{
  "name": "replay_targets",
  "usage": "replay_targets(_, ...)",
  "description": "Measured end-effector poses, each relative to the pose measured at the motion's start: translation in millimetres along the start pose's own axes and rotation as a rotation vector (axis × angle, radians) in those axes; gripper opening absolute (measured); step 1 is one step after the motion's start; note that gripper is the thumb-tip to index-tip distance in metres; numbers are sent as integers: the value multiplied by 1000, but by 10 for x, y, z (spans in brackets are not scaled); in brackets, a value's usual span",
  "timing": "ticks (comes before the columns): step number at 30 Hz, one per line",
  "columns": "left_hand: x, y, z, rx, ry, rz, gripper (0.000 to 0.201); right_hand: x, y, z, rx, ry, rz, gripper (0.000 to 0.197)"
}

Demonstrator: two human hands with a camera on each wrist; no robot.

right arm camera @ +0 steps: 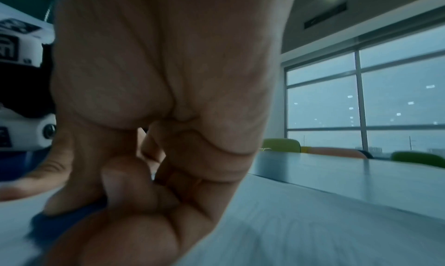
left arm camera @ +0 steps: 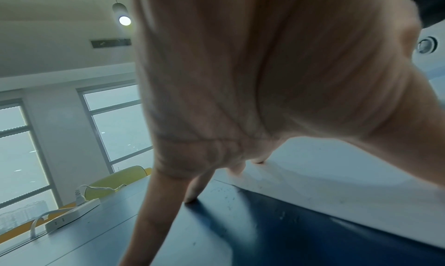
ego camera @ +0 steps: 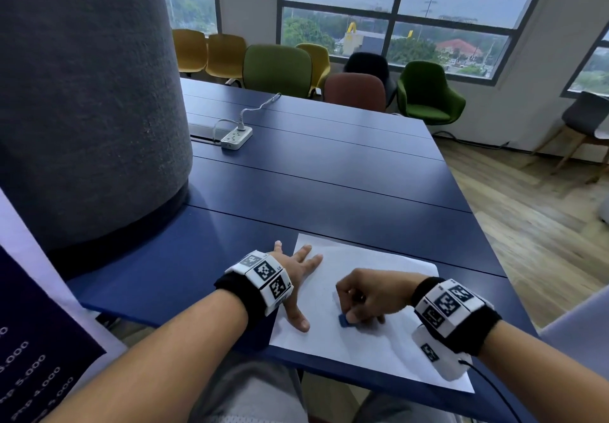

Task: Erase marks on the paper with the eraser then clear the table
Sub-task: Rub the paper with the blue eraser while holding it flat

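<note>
blue eraser (ego camera: pixel 346 320) pinched in the right hand (ego camera: pixel 365 297), pressed on the paper (ego camera: pixel 372 258) at the near table (ego camera: pixel 329 175) edge. left hand (ego camera: pixel 296 277), fingers spread flat, pins only the sheet's left edge; hard rubbing could crease or tear it.

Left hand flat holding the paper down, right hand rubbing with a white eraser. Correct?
Not quite: the eraser is blue, not white. The head view shows its blue end under the right hand, and the right wrist view shows the same blue under the fingertips. The rest stands: the left hand lies flat with spread fingers on the paper.
</note>
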State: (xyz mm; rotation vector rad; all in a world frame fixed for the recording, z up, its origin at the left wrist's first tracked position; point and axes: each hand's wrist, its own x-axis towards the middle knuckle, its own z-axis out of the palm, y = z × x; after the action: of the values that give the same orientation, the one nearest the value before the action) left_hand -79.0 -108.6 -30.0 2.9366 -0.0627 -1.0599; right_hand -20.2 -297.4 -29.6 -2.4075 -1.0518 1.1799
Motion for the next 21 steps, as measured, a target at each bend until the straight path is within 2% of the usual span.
replay_targets(1, 3, 4, 1, 5, -3, -2, 135, -6, -13, -3, -1, -37, 4, 18)
replay_targets(2, 13, -1, 2, 6, -3, -5, 136, 17, -26, -27, -9, -13, 6, 18)
replay_targets(6, 61, -35, 28, 5, -1, 4, 138, 254, 19, -134, 8, 393, 48, 13)
replay_targets(8, 65, -42, 37, -1, 1, 9, 138, 306, 51, -118, 8, 540, 42, 9)
replay_targets(10, 65, -36, 31, 0, 5, 11, 138, 269, 97, -86, -15, 518, -5, 9)
replay_targets(13, 46, -22, 23, 0, 0, 6, 137, 164, 87, -103, 12, 256, -39, 9)
replay_targets(14, 37, -22, 21, 0, -3, 4, 137, 166, 81, -131, 12, 226, -28, 10)
replay_targets(15, 31, -20, 19, -2, -4, 4, 137, 191, 74, -160, 8, 256, -8, 10)
replay_targets(19, 28, -23, 14, -10, -6, 11, 136, 328, 59, -180, 23, 548, 89, 13)
replay_targets(21, 35, -26, 15, -11, -7, 8, 136, 323, 56, -76, -37, 595, 104, 16)
